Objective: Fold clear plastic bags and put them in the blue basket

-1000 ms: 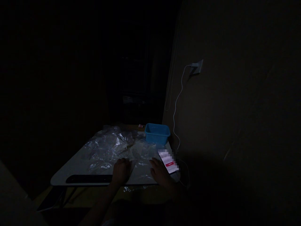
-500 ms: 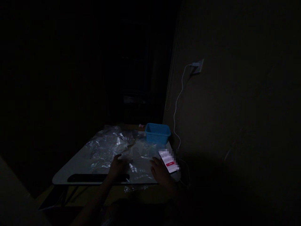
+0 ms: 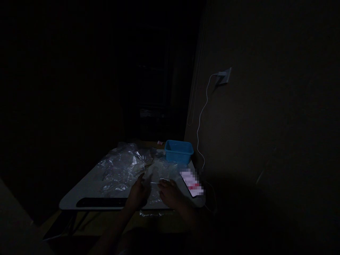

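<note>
The room is very dark and fine detail is lost. My right hand [image 3: 170, 194] lies open over a sheet of clear plastic [image 3: 155, 198] near the front of the white table, its fingers stretched forward and to the left. Just left of it, my left hand [image 3: 137, 193] rests at the same plastic with a finger pointing up and away; its other fingers are partly in shadow, and I see nothing gripped in it. A large crumpled heap of clear plastic [image 3: 122, 163] covers the table's left and far side.
A blue plastic basket [image 3: 178, 156] stands at the table's far right corner. In front of it lies a lit phone [image 3: 190, 180]. A white cable [image 3: 198, 124] hangs from a wall socket [image 3: 224, 76]. A black strip [image 3: 101, 202] runs along the white table's [image 3: 71, 196] front edge.
My right hand has moved left across the plastic, closer to my left hand. My left hand has shifted slightly right and nearer to me. The view has tilted very slightly.
</note>
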A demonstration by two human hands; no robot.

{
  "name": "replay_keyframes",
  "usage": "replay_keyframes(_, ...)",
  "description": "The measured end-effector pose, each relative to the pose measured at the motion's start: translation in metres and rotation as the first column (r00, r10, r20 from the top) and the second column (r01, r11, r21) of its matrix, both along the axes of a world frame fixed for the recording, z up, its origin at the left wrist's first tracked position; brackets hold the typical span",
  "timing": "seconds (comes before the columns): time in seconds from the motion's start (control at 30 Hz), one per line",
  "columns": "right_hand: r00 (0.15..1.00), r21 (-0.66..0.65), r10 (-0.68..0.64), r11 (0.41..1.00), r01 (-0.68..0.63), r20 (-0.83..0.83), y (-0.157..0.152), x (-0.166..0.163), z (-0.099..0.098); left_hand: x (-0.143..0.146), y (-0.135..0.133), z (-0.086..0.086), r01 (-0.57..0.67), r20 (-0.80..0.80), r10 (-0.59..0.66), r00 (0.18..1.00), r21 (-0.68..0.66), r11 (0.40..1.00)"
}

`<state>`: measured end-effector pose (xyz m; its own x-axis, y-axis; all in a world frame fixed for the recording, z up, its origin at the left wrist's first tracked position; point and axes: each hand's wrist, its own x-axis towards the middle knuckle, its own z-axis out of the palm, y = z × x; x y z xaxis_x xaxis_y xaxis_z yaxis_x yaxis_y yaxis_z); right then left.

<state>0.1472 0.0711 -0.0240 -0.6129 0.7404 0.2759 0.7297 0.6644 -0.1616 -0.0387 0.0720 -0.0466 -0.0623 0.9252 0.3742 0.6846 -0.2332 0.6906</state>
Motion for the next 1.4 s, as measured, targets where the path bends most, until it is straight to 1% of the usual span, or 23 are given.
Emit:
replay_keyframes(0.07, 1.000, -0.011, -0.007, 1.000, 0.008, 0.028, 0.001, -0.002, -0.001, -0.001, -0.003, 0.001, -0.052, 0.069, 0.054, 0.996, -0.023, 0.998)
replay_keyframes(0.13, 0.999, -0.014, -0.015, 1.000, 0.015, 0.042, 0.001, -0.003, -0.001, 0.000, -0.005, 0.004, -0.071, 0.092, 0.073, 0.993, -0.032, 0.997)
replay_keyframes(0.27, 0.999, 0.006, 0.022, 1.000, -0.023, 0.048, -0.003, -0.008, 0.005, 0.007, -0.004, 0.013, -0.002, 0.054, 0.005, 0.999, -0.059, 0.998)
replay_keyframes(0.33, 0.998, -0.006, 0.023, 1.000, -0.023, 0.062, -0.005, -0.012, 0.007, 0.012, -0.003, 0.016, 0.024, 0.041, -0.022, 0.999, -0.048, 0.999)
replay_keyframes(0.43, 0.997, -0.028, -0.024, 0.999, 0.027, 0.076, -0.004, -0.014, 0.005, 0.014, -0.004, 0.014, 0.059, 0.069, -0.058, 0.996, -0.008, 0.998)
replay_keyframes(0.53, 0.997, -0.030, -0.035, 0.999, 0.037, 0.066, -0.002, -0.014, 0.000, 0.012, -0.006, 0.007, 0.034, 0.082, -0.032, 0.996, -0.026, 0.999)
replay_keyframes(0.6, 0.997, -0.038, -0.031, 0.999, 0.033, 0.065, -0.002, -0.013, -0.002, 0.010, -0.006, 0.002, 0.010, 0.019, -0.009, 1.000, -0.062, 0.998)
replay_keyframes(0.7, 0.997, -0.052, -0.037, 0.998, 0.041, 0.073, -0.002, -0.013, -0.002, 0.009, -0.005, -0.003, 0.024, -0.112, -0.034, 0.993, -0.082, 0.996)
replay_keyframes(0.83, 0.996, -0.023, -0.060, 0.998, 0.062, 0.061, 0.000, -0.013, 0.001, 0.009, -0.003, -0.005, 0.074, -0.266, -0.072, 0.961, -0.001, 0.997)
replay_keyframes(1.0, 0.989, -0.029, -0.107, 0.993, 0.110, 0.103, 0.007, -0.014, -0.001, 0.010, -0.006, -0.003, 0.166, -0.452, -0.114, 0.885, 0.077, 0.983)
replay_keyframes(1.1, 0.986, -0.030, -0.134, 0.990, 0.138, 0.099, 0.014, -0.012, -0.003, 0.009, -0.008, -0.003, 0.195, -0.495, -0.131, 0.859, 0.079, 0.978)
replay_keyframes(1.23, 0.990, -0.074, -0.127, 0.989, 0.131, 0.063, 0.021, -0.008, -0.005, 0.008, -0.016, -0.001, 0.183, -0.461, -0.116, 0.880, 0.105, 0.977)
replay_keyframes(1.3, 0.991, -0.100, -0.132, 0.986, 0.131, -0.007, 0.024, -0.007, -0.006, 0.007, -0.023, 0.001, 0.213, -0.445, -0.140, 0.884, 0.118, 0.970)
replay_keyframes(1.4, 0.958, -0.150, -0.204, 0.973, 0.175, -0.202, 0.030, -0.010, -0.006, 0.010, -0.034, 0.002, 0.264, -0.470, -0.186, 0.863, 0.105, 0.959)
